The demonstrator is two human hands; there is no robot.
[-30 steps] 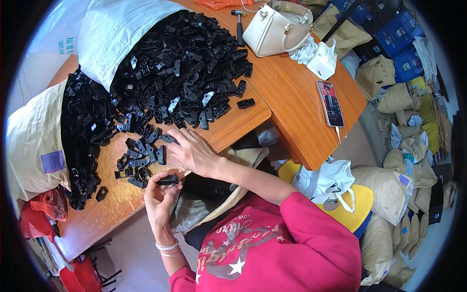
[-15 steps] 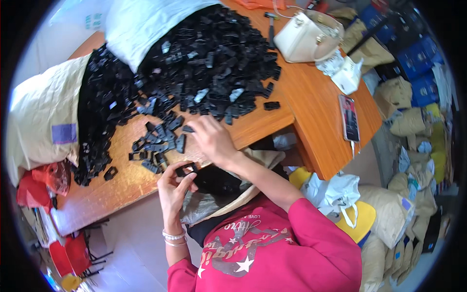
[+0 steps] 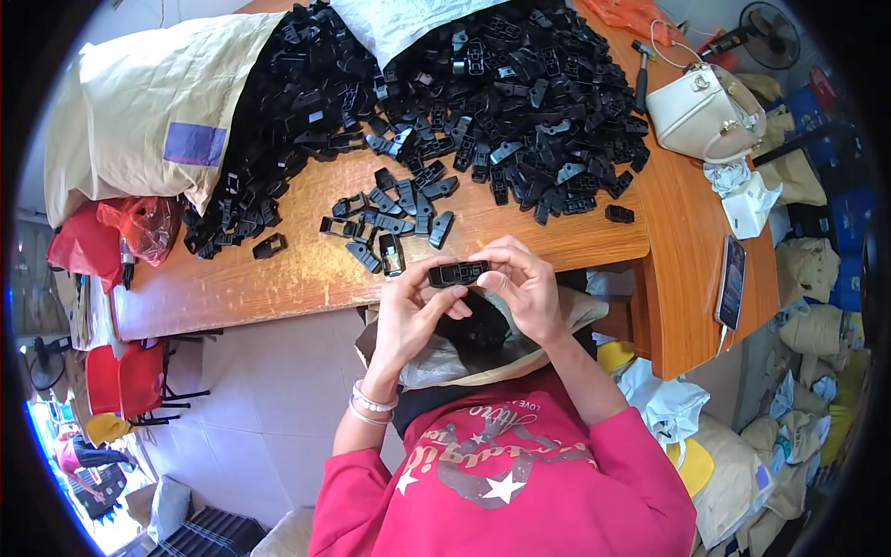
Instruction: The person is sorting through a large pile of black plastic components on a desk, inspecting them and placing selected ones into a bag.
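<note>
Just off the table's near edge, my left hand (image 3: 411, 316) and my right hand (image 3: 525, 295) are closed on opposite ends of a small black plastic part (image 3: 458, 273). It lies sideways between my fingertips, its recessed face upward; whether it is one piece or two joined cannot be made out. Below my hands, an open woven sack (image 3: 568, 325) sits at my lap with a dark inside. A small group of loose black plastic parts (image 3: 424, 212) lies on the wooden table (image 3: 306, 200) just beyond my hands. Behind it spreads a large heap of similar parts (image 3: 548, 102).
A beige sack (image 3: 121, 111) and a white sack (image 3: 399, 20) spill parts at the back. On the right are a hammer (image 3: 642, 79), a cream handbag (image 3: 701, 111) and a phone (image 3: 730, 283) with a cable. A red chair (image 3: 125, 381) stands at lower left.
My right hand has come back from the loose parts to my left hand, and both now hold the black part. The view has shifted, showing more of the floor at lower left.
</note>
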